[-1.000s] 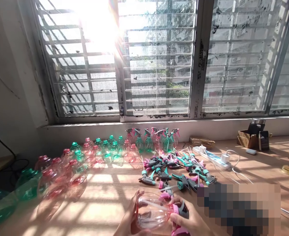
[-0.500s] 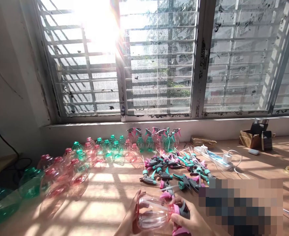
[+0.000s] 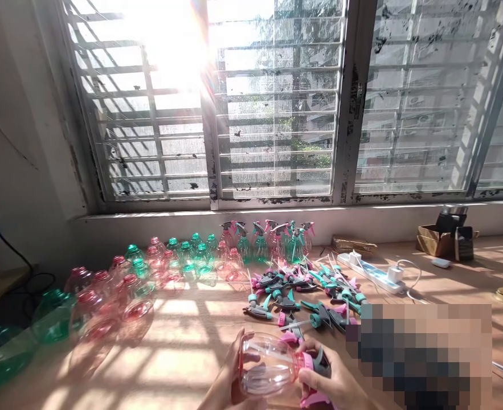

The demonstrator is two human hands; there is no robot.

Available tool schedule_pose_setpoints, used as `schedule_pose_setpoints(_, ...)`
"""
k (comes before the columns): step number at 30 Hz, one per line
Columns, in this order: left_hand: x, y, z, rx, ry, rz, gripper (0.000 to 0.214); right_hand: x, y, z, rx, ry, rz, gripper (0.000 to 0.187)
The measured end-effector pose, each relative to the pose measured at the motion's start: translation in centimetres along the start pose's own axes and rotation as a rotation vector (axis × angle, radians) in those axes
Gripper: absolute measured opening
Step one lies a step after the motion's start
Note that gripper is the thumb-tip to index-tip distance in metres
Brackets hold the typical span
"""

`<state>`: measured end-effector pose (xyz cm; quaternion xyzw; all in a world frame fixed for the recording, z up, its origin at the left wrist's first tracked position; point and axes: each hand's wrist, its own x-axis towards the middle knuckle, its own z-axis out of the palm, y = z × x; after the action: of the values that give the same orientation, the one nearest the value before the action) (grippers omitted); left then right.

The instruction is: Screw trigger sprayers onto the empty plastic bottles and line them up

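A clear pink spray bottle (image 3: 268, 367) lies sideways in both my hands at the bottom centre of the head view. My left hand (image 3: 228, 378) wraps round its body. My right hand (image 3: 334, 384) grips the pink and grey trigger head (image 3: 317, 364) that sits on the bottle's neck. A thin tube shows inside the bottle. Just beyond my hands lies a pile of loose trigger heads (image 3: 305, 293) in pink, teal and grey.
Several pink and green bottles without heads (image 3: 127, 290) spread over the left of the wooden table (image 3: 183, 353). Finished spray bottles (image 3: 268, 242) stand by the window sill. A white power strip (image 3: 373, 270), a small cardboard box (image 3: 433, 239) and a blurred-out patch (image 3: 422, 356) lie at the right.
The bottle and trigger head have stayed in my hands and shifted only slightly. The view has tilted a little.
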<state>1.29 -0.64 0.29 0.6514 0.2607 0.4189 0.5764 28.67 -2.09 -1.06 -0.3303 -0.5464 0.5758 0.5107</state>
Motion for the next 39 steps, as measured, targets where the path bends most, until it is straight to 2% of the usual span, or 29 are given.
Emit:
schedule_pose_setpoints(6, -0.4, -0.6, 0.2, -0.064, 0.013, 0.005, 0.098, 0.1, 0.1, -0.1, 0.015, -0.006, -0.005, 0.054)
schedule_pose_setpoints(10, -0.5, 0.0, 0.1, -0.090, 0.007, -0.015, 0.111, 0.1, 0.1, -0.1, 0.015, -0.015, -0.002, 0.053)
schedule_pose_setpoints(14, -0.5, 0.5, 0.1, -0.084, -0.020, -0.072, 0.103, 0.1, 0.1, -0.1, 0.005, -0.022, -0.006, 0.054)
schedule_pose_setpoints(17, -0.5, 0.5, 0.2, -0.091, -0.007, -0.042, 0.110, 0.0, 0.0, -0.1, 0.024, -0.002, 0.010, 0.055)
schedule_pose_setpoints(21, -0.7, 0.4, 0.4, -0.093, 0.000, -0.020, 0.107, -0.1, -0.2, 0.0, 0.047, 0.026, 0.024, 0.056)
schedule_pose_setpoints(25, -0.9, 1.0, 0.2, -0.095, -0.029, -0.106, 0.117, -0.1, -0.4, 0.1, 0.043, 0.016, 0.017, 0.056)
schedule_pose_setpoints(28, -0.8, 1.5, 0.2, -0.102, -0.029, -0.130, 0.116, -0.1, -0.4, 0.1, 0.019, 0.002, 0.029, 0.056)
schedule_pose_setpoints(35, -0.4, 0.6, 0.4, -0.076, 0.029, 0.024, 0.102, -0.1, 0.0, 0.0, 0.053, 0.046, 0.051, 0.058)
schedule_pose_setpoints(39, -0.4, 0.5, 0.2, -0.003, 0.052, 0.045, 0.095, 0.0, 0.4, 0.0, 0.059, 0.060, 0.045, 0.056)
